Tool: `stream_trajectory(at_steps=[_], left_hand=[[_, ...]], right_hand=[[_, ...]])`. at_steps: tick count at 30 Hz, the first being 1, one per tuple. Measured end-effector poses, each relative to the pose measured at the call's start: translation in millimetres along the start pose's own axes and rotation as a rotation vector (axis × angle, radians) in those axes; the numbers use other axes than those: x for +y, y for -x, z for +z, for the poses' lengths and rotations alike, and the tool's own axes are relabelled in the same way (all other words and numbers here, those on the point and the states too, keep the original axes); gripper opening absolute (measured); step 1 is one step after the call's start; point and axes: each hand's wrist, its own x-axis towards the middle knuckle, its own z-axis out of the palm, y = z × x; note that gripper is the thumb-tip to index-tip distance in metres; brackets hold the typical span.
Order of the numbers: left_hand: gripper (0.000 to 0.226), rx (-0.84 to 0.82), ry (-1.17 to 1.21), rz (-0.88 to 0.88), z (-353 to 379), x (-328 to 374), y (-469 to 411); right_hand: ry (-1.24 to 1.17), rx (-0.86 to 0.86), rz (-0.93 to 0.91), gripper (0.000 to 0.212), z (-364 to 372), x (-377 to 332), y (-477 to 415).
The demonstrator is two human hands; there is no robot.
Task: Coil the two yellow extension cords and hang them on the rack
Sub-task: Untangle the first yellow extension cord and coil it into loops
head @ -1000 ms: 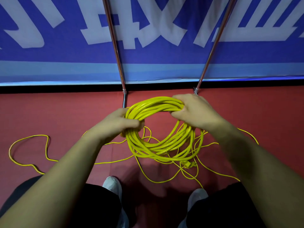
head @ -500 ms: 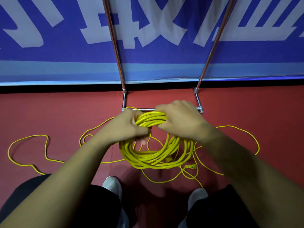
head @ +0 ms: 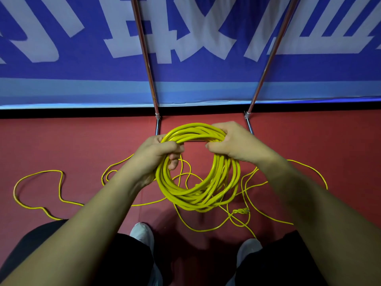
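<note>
A thick coil of yellow extension cord (head: 195, 199) hangs in front of me, held by both hands at its top. My left hand (head: 156, 153) grips the coil's upper left side, fingers wrapped through the loop. My right hand (head: 231, 143) is closed over the upper right side. A thinner yellow cord (head: 37, 195) lies loose on the red floor, trailing left, right and under the coil, with a knot or plug (head: 241, 211) below the coil. The rack's two metal poles (head: 144, 58) (head: 268, 58) rise from the floor just beyond the coil.
A blue banner with large white characters (head: 185, 38) covers the wall behind the rack. The rack's base feet (head: 157, 126) stand on the red floor (head: 72, 145). My white shoes (head: 142, 234) and dark trousers are at the bottom edge.
The hands have spread apart again and lifted the coil a little; it has opened from a bunched bundle into a round loop.
</note>
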Motion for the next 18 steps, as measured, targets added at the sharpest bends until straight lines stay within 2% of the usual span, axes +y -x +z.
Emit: stream_trajectory(at_steps=[3, 5, 9, 12, 18], left_hand=[[0.010, -0.052, -0.094, 0.054, -6.2, 2.5, 0.3], [0.025, -0.089, -0.162, 0.053, -9.0, 4.8, 1.9], [0.026, -0.237, -0.045, -0.020, -1.0, 10.9, 9.4], [0.018, -0.192, 0.006, -0.035, 9.9, 11.9, 11.6], [0.009, -0.083, 0.121, -0.027, 5.8, 14.1, 6.9]], right_hand=[[0.065, 0.059, -0.067, 0.016, -4.6, -6.3, 1.0], [0.091, 0.070, -0.094, 0.015, -7.8, -8.9, 1.6], [0.084, 0.087, -0.121, 0.019, -9.9, -7.2, -2.2], [0.003, 0.080, -0.126, 0.011, -8.2, 0.4, -6.5], [-0.210, 0.023, -0.068, 0.033, -10.0, 19.4, -13.2]])
